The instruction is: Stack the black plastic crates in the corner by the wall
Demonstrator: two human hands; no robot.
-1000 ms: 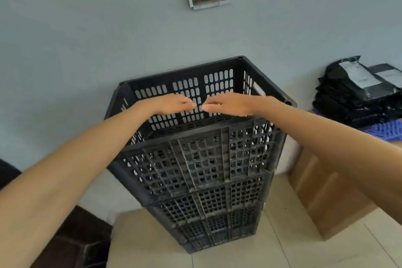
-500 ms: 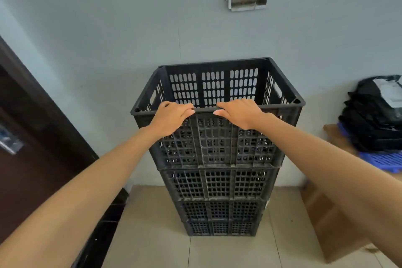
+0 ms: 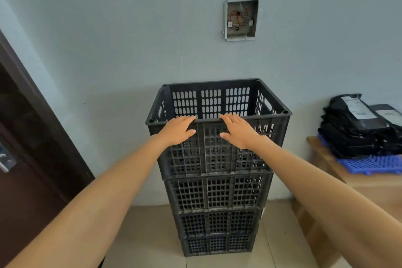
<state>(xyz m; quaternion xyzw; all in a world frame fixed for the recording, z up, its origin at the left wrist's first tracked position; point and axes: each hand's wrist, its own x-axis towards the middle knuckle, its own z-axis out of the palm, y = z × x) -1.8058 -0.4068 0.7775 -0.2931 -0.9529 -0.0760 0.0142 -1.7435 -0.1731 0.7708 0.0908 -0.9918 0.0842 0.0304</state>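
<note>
A stack of several black slotted plastic crates (image 3: 217, 193) stands on the floor against the grey wall. The top crate (image 3: 210, 152) sits level and square on the one below, and what shows of its inside is bare. My left hand (image 3: 178, 130) lies flat on the top crate's front wall, left of centre, its fingertips reaching the rim. My right hand (image 3: 238, 131) lies the same way just right of centre. On both hands the fingers are stretched out and a little apart, not curled around the rim.
A dark wooden door (image 3: 28, 159) fills the left side. An uncovered electrical box (image 3: 241, 20) with loose wires sits in the wall above the stack. At the right, black parcels (image 3: 356, 128) lie on a blue tray (image 3: 374, 164) on a wooden surface (image 3: 369, 189). The floor (image 3: 148, 235) is beige tile.
The tilted stack has come upright against the wall. My hands went from curled on the near rim to lying flat on the front wall. The view has pulled back.
</note>
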